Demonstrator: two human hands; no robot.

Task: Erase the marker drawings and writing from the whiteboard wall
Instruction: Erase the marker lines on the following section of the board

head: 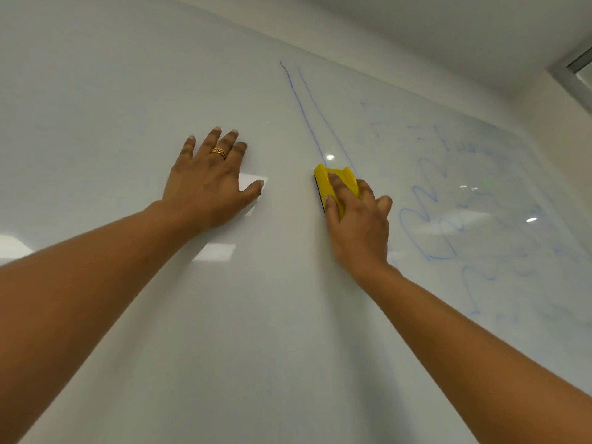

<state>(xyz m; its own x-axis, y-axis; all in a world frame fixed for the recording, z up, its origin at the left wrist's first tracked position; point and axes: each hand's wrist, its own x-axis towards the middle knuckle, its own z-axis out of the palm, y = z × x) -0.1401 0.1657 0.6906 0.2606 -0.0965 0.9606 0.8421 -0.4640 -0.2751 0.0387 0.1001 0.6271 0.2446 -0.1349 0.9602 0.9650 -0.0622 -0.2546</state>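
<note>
The glossy whiteboard wall (128,91) fills the view. My right hand (358,225) grips a yellow eraser (334,182) with a dark pad and presses it to the board at the lower ends of two long blue marker lines (304,116). Right of the eraser are blue looping scribbles (426,219) and fainter, smeared blue writing (461,145). My left hand (211,184), wearing a gold ring, rests flat on the board with fingers spread, left of the lines.
The board's top edge meets a plain white wall strip (416,43) and ceiling above. A grey frame (573,68) shows at the upper right corner. Light reflections lie on the board surface near my left hand.
</note>
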